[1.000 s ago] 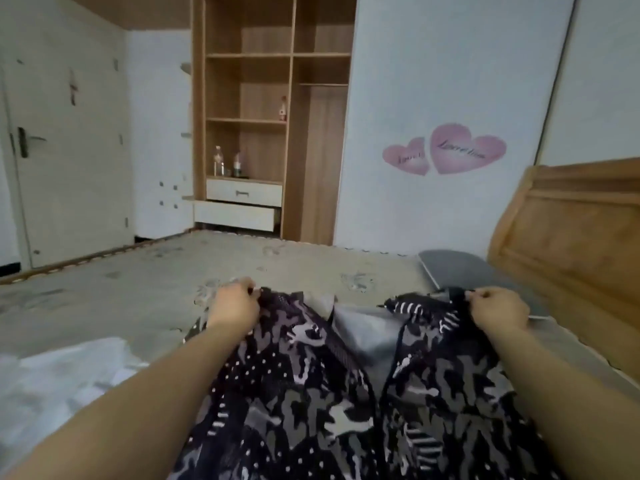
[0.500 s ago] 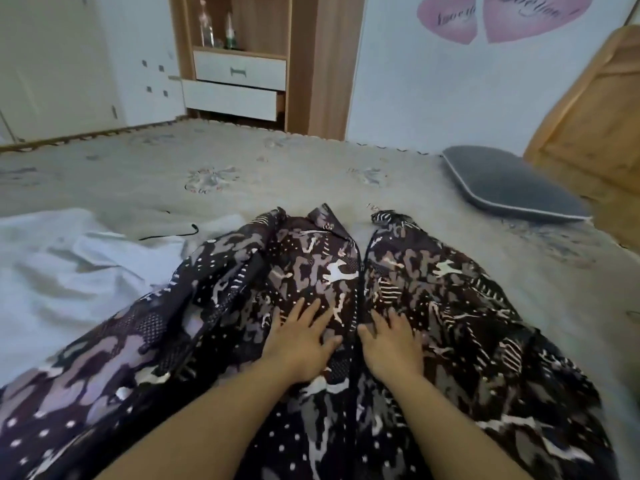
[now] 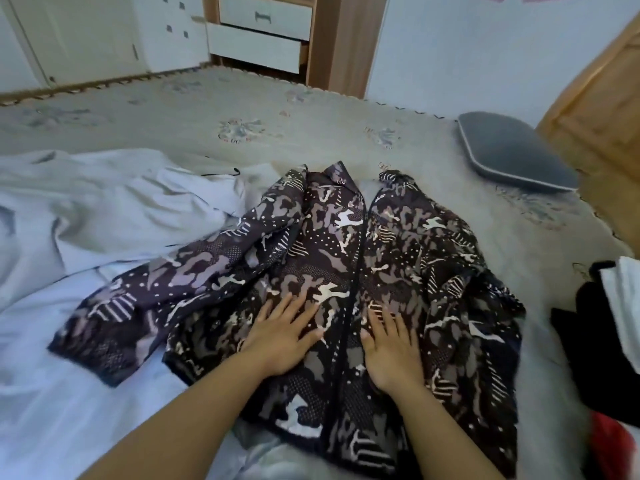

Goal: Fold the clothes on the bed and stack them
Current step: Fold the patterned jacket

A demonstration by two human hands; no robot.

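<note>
The patterned jacket lies front-up on the bed, roughly at the middle of its near half, collar pointing toward the far edge and hem toward the near edge, zip line running straight between the two hands. The left hand rests flat on the left front panel, fingers straight and spread, gripping nothing; the right hand lies flat the same way on the right panel, just across the zip. The step in hand looks to be smoothing the body before folding. To do it well, the palms should sweep outward from the zip toward the side seams, pushing wrinkles off the edges without dragging the thin fabric into new creases. The left sleeve sprawls toward the bed's left side over a pale sheet, partly bunched near the shoulder; it likely needs straightening before it folds across the chest. The right side is rumpled and its sleeve cannot be made out. A dark pile of clothes sits at the right edge, and a grey pillow lies near the far right corner.
</note>
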